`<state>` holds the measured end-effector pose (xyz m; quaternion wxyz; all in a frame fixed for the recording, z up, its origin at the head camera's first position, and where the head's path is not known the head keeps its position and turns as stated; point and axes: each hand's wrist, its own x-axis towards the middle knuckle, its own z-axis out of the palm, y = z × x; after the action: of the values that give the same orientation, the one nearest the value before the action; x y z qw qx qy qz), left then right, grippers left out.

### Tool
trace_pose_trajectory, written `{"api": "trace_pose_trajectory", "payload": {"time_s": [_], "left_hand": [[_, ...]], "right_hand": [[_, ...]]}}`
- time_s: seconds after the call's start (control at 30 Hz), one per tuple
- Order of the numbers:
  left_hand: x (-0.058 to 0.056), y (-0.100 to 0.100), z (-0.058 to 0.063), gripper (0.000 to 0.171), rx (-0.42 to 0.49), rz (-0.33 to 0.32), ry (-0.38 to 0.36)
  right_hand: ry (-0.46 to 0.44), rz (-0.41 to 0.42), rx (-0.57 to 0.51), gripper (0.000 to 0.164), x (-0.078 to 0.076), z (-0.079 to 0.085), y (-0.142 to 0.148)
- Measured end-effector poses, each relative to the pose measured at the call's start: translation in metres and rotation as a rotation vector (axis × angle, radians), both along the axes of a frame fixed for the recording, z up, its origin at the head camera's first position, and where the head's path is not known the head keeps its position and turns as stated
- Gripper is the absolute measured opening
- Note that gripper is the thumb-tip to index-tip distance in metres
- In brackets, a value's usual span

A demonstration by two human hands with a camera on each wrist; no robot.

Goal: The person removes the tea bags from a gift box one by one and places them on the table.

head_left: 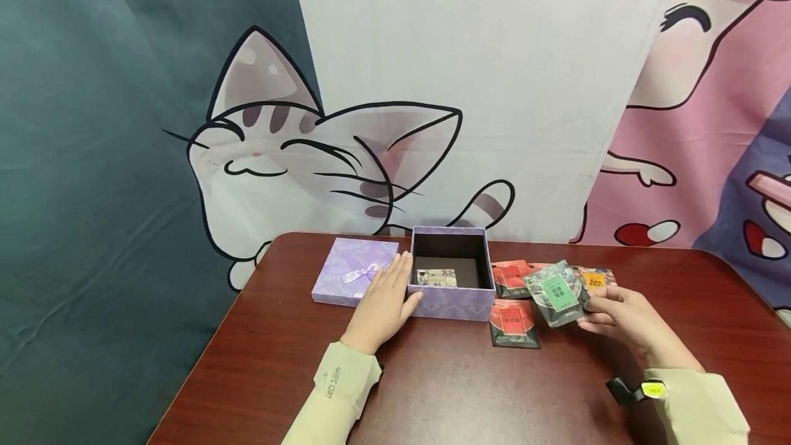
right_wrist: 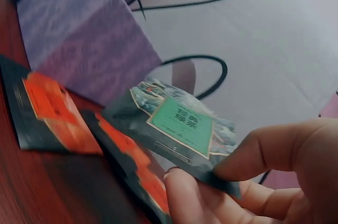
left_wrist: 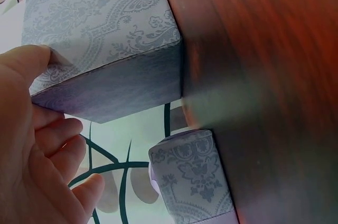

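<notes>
A purple patterned box (head_left: 451, 303) stands without its lid on the table, with a small flat sachet (head_left: 436, 277) inside. Along its left side lies my left hand (head_left: 380, 304), fingers straight; in the left wrist view the thumb (left_wrist: 33, 60) touches the box's front face near the corner. To the right of the box, my right hand (head_left: 630, 328) pinches a green-labelled sachet (right_wrist: 179, 126) by its edge between thumb and fingers. The sachet is lifted and tilted above other sachets. One red-labelled sachet (head_left: 515, 323) lies flat by the box's front right corner.
The purple lid (head_left: 353, 268) with a ribbon bow lies left of the box, partly behind my left hand. More red-labelled sachets (head_left: 510, 276) and an orange-labelled one (head_left: 596, 277) lie at the box's right. Behind the table's (head_left: 445, 390) far edge hangs a cartoon-cat cloth (head_left: 525, 88).
</notes>
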<state>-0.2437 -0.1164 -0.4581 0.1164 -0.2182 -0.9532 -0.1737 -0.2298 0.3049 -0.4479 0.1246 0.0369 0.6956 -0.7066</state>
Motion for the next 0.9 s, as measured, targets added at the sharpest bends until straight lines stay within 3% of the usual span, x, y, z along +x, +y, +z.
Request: {"api": "trace_pose_trajectory", "payload": {"time_s": [0.33,0.6,0.9], "left_hand": [[-0.001,0.000,0.000,0.068,0.002,-0.002,0.002],[0.000,0.000,0.001,0.069,0.001,0.006,-0.015],[0.000,0.000,0.003,0.068,0.003,0.001,-0.010]], "right_hand": [[-0.110,0.131,0.109,0.014,-0.001,-0.009,0.023],[-0.176,0.135,0.134,0.008,-0.002,-0.015,0.031],[-0.202,0.159,0.305,0.016,0.000,-0.013,0.028]]}}
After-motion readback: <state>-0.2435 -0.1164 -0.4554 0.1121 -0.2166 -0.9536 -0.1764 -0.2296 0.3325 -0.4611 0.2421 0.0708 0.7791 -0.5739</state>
